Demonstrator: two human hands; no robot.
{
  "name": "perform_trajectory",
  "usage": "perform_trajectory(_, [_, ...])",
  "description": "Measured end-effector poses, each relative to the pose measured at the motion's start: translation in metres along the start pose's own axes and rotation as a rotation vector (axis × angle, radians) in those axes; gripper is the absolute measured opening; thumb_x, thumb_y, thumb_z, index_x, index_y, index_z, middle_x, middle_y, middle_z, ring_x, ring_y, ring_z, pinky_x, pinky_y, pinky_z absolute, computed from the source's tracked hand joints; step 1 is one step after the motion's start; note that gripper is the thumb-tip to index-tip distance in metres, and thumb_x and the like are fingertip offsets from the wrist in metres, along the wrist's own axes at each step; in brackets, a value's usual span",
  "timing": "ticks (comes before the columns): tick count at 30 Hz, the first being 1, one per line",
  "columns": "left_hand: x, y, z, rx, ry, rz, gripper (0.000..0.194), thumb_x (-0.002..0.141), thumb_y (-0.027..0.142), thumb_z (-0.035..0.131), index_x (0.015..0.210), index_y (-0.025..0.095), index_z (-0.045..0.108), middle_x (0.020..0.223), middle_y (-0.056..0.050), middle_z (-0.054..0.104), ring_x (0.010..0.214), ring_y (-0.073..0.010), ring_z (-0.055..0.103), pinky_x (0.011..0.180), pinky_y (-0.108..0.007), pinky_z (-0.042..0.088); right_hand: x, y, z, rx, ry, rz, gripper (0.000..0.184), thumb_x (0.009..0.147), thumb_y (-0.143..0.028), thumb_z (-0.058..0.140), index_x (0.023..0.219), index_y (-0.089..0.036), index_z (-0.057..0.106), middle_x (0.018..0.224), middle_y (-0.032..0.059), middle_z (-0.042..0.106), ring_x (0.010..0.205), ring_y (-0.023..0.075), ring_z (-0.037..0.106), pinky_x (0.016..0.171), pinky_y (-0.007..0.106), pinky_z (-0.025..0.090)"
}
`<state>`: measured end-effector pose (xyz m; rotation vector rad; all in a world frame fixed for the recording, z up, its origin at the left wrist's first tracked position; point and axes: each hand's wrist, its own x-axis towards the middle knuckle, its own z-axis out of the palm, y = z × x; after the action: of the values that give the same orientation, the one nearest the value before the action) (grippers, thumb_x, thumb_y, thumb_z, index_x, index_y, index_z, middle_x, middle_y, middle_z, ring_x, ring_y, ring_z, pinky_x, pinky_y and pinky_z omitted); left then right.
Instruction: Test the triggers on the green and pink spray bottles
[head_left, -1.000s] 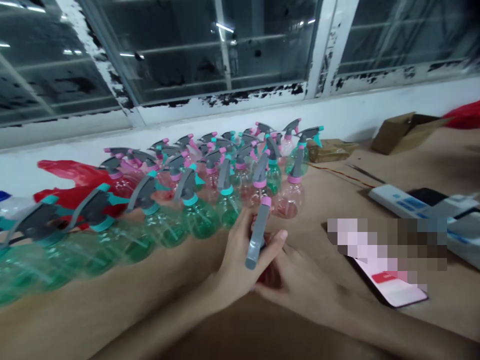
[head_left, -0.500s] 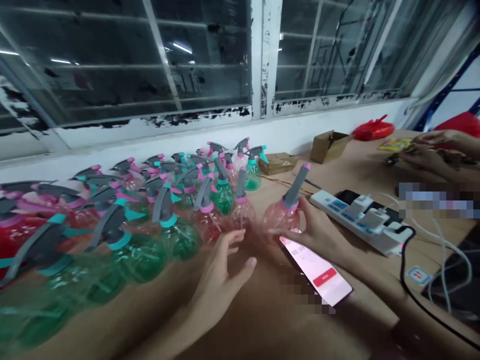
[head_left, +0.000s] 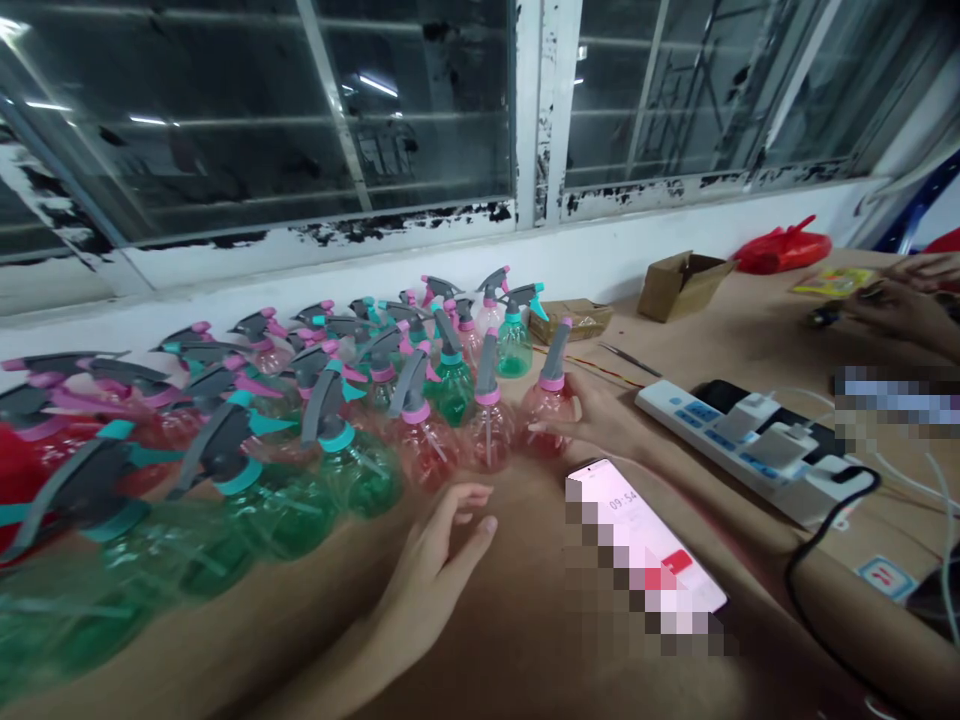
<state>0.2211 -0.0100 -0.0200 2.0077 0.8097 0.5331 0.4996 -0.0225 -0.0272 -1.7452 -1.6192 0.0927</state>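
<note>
My right hand (head_left: 589, 418) is wrapped round a pink spray bottle (head_left: 545, 412) with a grey trigger head and pink collar. It stands upright at the right end of the front row of bottles. Just left of it is another pink spray bottle (head_left: 489, 425). My left hand (head_left: 442, 555) hangs over the table in front of the row, holding nothing, its thumb apart from its curved fingers. Several green spray bottles (head_left: 281, 505) with turquoise collars line the front left, and more pink and green ones crowd behind them.
A phone (head_left: 645, 550) lies beneath my right forearm. Past it are a white power strip (head_left: 739, 445) with plugs, tweezers (head_left: 628, 358), an open cardboard box (head_left: 682, 285), a flat brown package (head_left: 571, 320) and a red bag (head_left: 784, 247). Another person's hands (head_left: 911, 300) work at far right.
My hands have parted; the pink bottle they both held has gone rightward in my right hand, then down beside the row. My left hand has let go. The view has swung right.
</note>
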Motion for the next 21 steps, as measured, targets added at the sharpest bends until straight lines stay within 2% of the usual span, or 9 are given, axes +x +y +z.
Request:
perform_trajectory(4, [0.003, -0.004, 0.002, 0.001, 0.002, -0.003, 0.021, 0.089, 0.036, 0.046, 0.106, 0.026, 0.05, 0.115, -0.005, 0.057, 0.106, -0.0254, 0.054, 0.095, -0.046, 0.04, 0.001, 0.002, 0.004, 0.024, -0.007, 0.025, 0.062, 0.065, -0.06, 0.063, 0.11, -0.019, 0.05, 0.096, 0.0092, 0.065, 0.085, 0.0267, 0.061, 0.071, 0.04, 0.049])
perform_trajectory(7, [0.005, -0.005, 0.004, 0.001, -0.017, 0.005, 0.02, 0.089, 0.035, 0.046, 0.106, 0.026, 0.049, 0.114, -0.005, 0.057, 0.106, -0.024, 0.054, 0.095, -0.045, 0.039, -0.004, 0.001, 0.005, 0.05, 0.001, 0.02, 0.07, 0.067, -0.06, 0.062, 0.121, -0.02, 0.043, 0.104, 0.0096, 0.064, 0.092, 0.0267, 0.061, 0.076, 0.041, 0.049])
perform_trajectory(11, [0.004, -0.007, 0.001, 0.014, -0.02, -0.009, 0.02, 0.089, 0.035, 0.046, 0.107, 0.027, 0.049, 0.115, -0.005, 0.057, 0.107, -0.0239, 0.053, 0.096, -0.046, 0.038, -0.02, -0.003, 0.001, 0.051, 0.054, 0.016, 0.084, 0.067, -0.06, 0.063, 0.134, -0.021, 0.029, 0.126, 0.0138, 0.052, 0.112, 0.0303, 0.051, 0.09, 0.048, 0.043])
perform_trajectory(15, [-0.005, -0.013, -0.008, 0.02, 0.004, -0.035, 0.021, 0.088, 0.036, 0.046, 0.107, 0.027, 0.05, 0.113, -0.005, 0.058, 0.105, -0.0247, 0.055, 0.095, -0.046, 0.039, -0.044, -0.013, -0.01, 0.007, 0.163, 0.028, 0.085, 0.067, -0.059, 0.063, 0.134, -0.019, 0.028, 0.132, 0.0192, 0.042, 0.118, 0.0355, 0.044, 0.089, 0.055, 0.042])
perform_trajectory(17, [-0.014, -0.017, -0.015, 0.028, 0.022, -0.038, 0.021, 0.088, 0.036, 0.047, 0.106, 0.027, 0.051, 0.112, -0.005, 0.059, 0.103, -0.0243, 0.056, 0.093, -0.045, 0.041, -0.056, -0.023, -0.017, -0.012, 0.299, 0.006, 0.079, 0.067, -0.055, 0.066, 0.13, -0.02, 0.034, 0.126, 0.0176, 0.046, 0.112, 0.0331, 0.048, 0.081, 0.048, 0.048])
perform_trajectory(19, [-0.026, -0.02, -0.024, 0.038, 0.029, -0.06, 0.02, 0.088, 0.035, 0.047, 0.105, 0.027, 0.052, 0.11, -0.004, 0.06, 0.1, -0.023, 0.057, 0.092, -0.043, 0.042, -0.066, -0.039, -0.022, 0.007, 0.38, 0.047, 0.067, 0.07, -0.051, 0.065, 0.124, -0.022, 0.041, 0.118, 0.0148, 0.051, 0.103, 0.0301, 0.054, 0.074, 0.044, 0.051])
perform_trajectory(21, [-0.041, -0.022, -0.035, 0.036, 0.041, -0.095, 0.019, 0.088, 0.034, 0.046, 0.105, 0.027, 0.053, 0.107, -0.003, 0.061, 0.096, -0.0211, 0.059, 0.09, -0.041, 0.044, -0.072, -0.06, -0.022, 0.074, 0.381, 0.069, 0.054, 0.071, -0.049, 0.064, 0.116, -0.024, 0.047, 0.111, 0.0112, 0.055, 0.093, 0.0276, 0.057, 0.071, 0.043, 0.051])
